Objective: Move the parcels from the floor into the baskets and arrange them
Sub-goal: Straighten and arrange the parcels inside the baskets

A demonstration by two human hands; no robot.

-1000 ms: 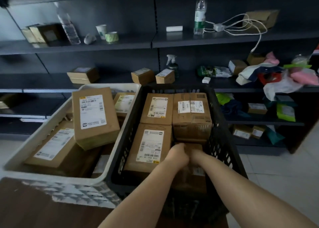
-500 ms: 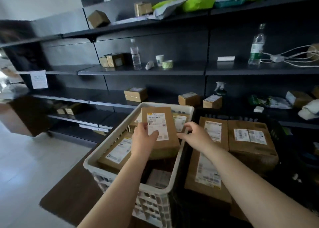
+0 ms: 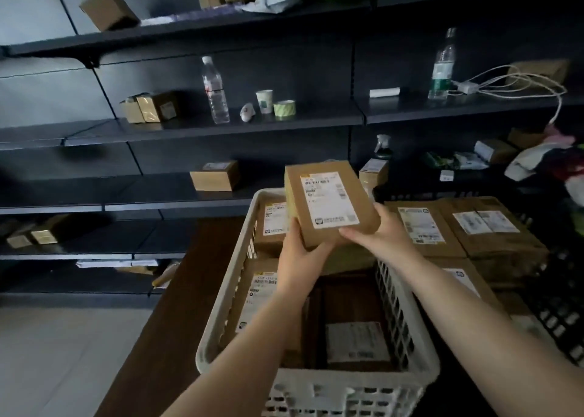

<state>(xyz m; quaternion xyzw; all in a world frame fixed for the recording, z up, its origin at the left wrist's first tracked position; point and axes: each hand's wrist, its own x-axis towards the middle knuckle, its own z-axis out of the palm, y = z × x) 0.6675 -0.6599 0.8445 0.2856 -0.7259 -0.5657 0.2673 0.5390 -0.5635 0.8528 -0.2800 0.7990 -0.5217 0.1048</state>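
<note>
A brown cardboard parcel [image 3: 328,201] with a white shipping label is lifted above the white basket [image 3: 221,296]. My left hand [image 3: 298,258] grips its near left corner from below. My right hand [image 3: 379,236] holds its near right edge, thumb over the front. Inside the white basket lie other labelled parcels: one at the far left [image 3: 273,224], one along the left wall [image 3: 252,303] and one low at the bottom [image 3: 357,342]. To the right, the black basket [image 3: 559,318] holds several parcels [image 3: 486,227] laid flat.
Both baskets stand on a dark wooden table [image 3: 170,322]. Behind them run dark shelves [image 3: 221,126] with small boxes, two water bottles [image 3: 216,91], a paper cup, a tape roll, a spray bottle, cables and bags. Pale floor [image 3: 57,359] shows at the lower left.
My hands left the black basket, went to the white one, took the leaning parcel and lifted it clear above the basket. The view has swung left and up.
</note>
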